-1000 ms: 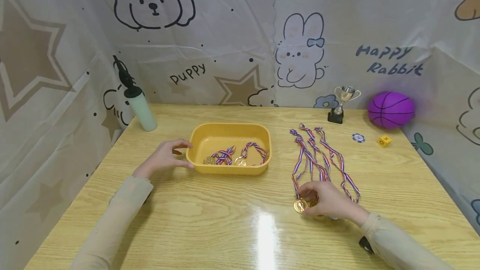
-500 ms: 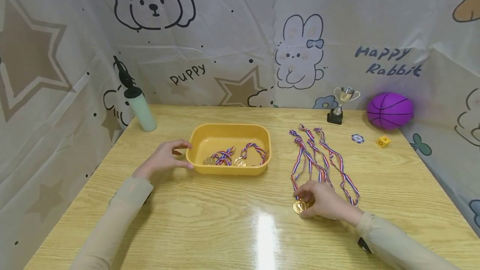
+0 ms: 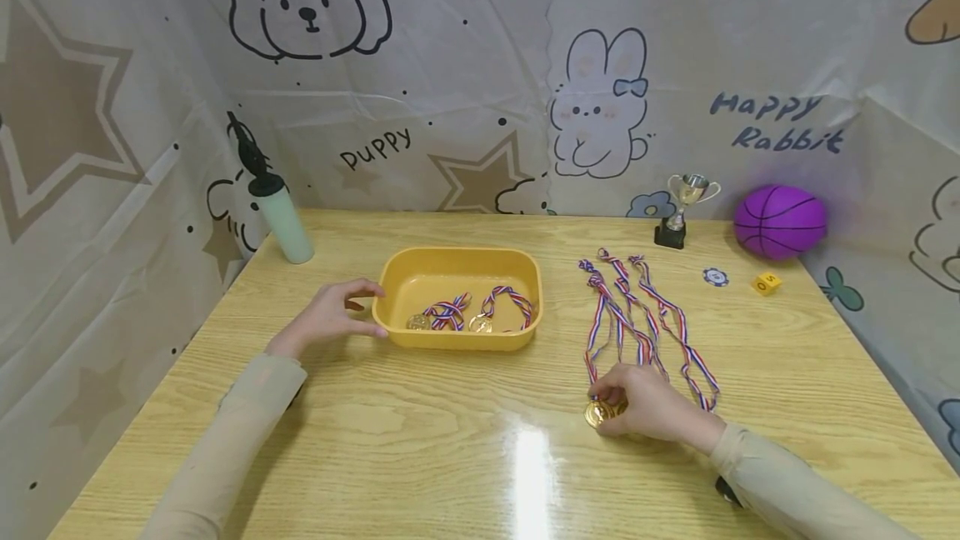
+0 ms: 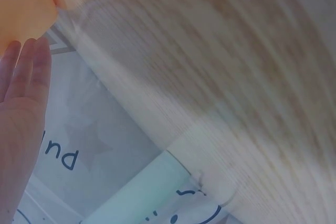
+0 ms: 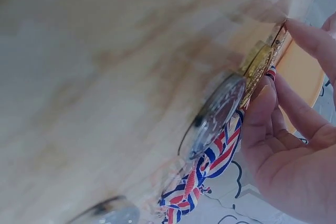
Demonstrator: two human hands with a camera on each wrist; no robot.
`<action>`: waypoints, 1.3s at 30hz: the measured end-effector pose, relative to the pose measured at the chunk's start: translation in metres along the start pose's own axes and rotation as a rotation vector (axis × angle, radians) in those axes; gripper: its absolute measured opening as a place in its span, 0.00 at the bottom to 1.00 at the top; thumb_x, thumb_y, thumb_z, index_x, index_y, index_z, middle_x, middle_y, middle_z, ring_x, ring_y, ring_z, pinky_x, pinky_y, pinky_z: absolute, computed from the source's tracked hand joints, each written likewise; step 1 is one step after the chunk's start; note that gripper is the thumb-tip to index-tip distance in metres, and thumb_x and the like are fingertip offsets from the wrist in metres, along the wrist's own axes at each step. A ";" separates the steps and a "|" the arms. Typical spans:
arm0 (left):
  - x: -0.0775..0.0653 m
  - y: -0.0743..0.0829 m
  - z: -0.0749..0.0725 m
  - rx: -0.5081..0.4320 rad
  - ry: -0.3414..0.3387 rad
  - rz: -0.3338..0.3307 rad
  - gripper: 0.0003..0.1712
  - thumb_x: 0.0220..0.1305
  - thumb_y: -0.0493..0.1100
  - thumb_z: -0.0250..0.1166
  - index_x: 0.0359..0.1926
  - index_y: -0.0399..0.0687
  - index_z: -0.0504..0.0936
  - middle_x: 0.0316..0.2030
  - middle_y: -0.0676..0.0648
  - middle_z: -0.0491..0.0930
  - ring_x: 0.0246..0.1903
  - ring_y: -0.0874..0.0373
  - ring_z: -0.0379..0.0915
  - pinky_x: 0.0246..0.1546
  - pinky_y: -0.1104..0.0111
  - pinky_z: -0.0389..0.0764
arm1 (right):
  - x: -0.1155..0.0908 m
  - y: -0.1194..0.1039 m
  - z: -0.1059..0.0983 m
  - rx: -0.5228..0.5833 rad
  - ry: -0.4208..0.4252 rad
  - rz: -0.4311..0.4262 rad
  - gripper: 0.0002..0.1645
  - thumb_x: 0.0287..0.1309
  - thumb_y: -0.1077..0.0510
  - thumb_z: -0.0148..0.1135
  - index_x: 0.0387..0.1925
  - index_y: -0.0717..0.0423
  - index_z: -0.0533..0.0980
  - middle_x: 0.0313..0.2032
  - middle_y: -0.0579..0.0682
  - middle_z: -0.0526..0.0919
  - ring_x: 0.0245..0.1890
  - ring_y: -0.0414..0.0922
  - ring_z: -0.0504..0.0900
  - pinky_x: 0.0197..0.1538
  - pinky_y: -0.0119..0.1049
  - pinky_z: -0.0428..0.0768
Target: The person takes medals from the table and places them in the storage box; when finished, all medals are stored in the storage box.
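At the far left of the table (image 3: 420,448), a pale green bottle (image 3: 283,222) with a black top stands near the patterned cloth (image 3: 480,90). Nearer the person, the left hand (image 3: 328,319) rests against the left end of the yellow tray (image 3: 457,341), its fingers extended and touching the rim, the thumb by the near corner. Inside the tray, a medal with a bunched ribbon (image 3: 417,322) lies to the left and another gold medal (image 3: 482,323) with a looped ribbon to its right. Well to the right of the tray, the right hand (image 3: 651,408) pinches the leftmost gold medal (image 3: 595,414) of a row between thumb and fingers, down at the table; its red, white and blue ribbon stretches away among the other ribbons (image 3: 684,323). The right wrist view shows a silver medal (image 5: 218,116) beside that hand. Farther back stand a small trophy (image 3: 682,211), then a round chip (image 3: 716,277), a yellow cube (image 3: 767,282) and a purple ball (image 3: 781,222).
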State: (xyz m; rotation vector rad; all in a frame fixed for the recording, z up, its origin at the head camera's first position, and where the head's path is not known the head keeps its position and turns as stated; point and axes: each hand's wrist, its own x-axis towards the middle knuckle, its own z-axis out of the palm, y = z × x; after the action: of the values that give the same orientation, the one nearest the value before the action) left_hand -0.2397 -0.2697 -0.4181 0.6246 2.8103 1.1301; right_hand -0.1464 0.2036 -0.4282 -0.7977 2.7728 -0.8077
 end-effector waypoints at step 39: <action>-0.001 0.001 0.000 -0.006 0.005 0.009 0.37 0.41 0.52 0.80 0.52 0.43 0.78 0.55 0.41 0.78 0.58 0.41 0.72 0.51 0.51 0.81 | 0.007 -0.008 0.005 0.035 -0.039 -0.017 0.22 0.24 0.63 0.74 0.30 0.52 0.77 0.25 0.40 0.76 0.27 0.34 0.71 0.30 0.25 0.75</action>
State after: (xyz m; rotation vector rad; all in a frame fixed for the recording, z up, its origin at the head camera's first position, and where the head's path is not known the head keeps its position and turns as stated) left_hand -0.2379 -0.2691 -0.4176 0.6354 2.8100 1.1427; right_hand -0.1473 0.1917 -0.4285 -0.8228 2.7132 -0.8322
